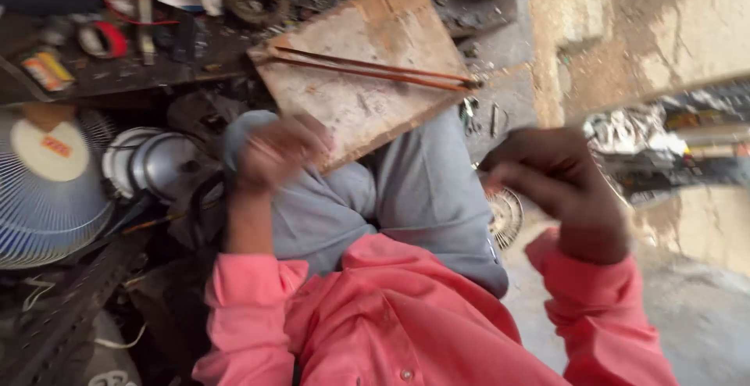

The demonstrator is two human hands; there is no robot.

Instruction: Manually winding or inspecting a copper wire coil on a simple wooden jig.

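— Wooden board (pixel 367 66), that's the landmark: it rests tilted on the person's grey-trousered knees (pixel 406 191), with two thin copper-coloured rods (pixel 375 69) lying across its face, their ends meeting near its right edge.

— And the hands?

— The left hand (pixel 277 151) is at the board's lower left corner, fingers curled in a loose fist. It's blurred, so I cannot tell if anything is pinched inside. The right hand (pixel 558 179) is off to the right of the board, apart from it, fingers bent inward. Again too blurred to say whether it grips anything.

— What lies around the board?

— Left of it, a fan guard (pixel 47 191) with a pale round hub, and next to that a shiny metal dish (pixel 152 163). Beyond the board's far left corner, a dark shelf (pixel 117 73) cluttered with small parts and a red ring-shaped piece (pixel 105 38). Below the board's right side, beside the knee, a small round wire grille (pixel 506 216) on the concrete floor (pixel 695 316). Pink shirt sleeves (pixel 250 308) fill the near side.
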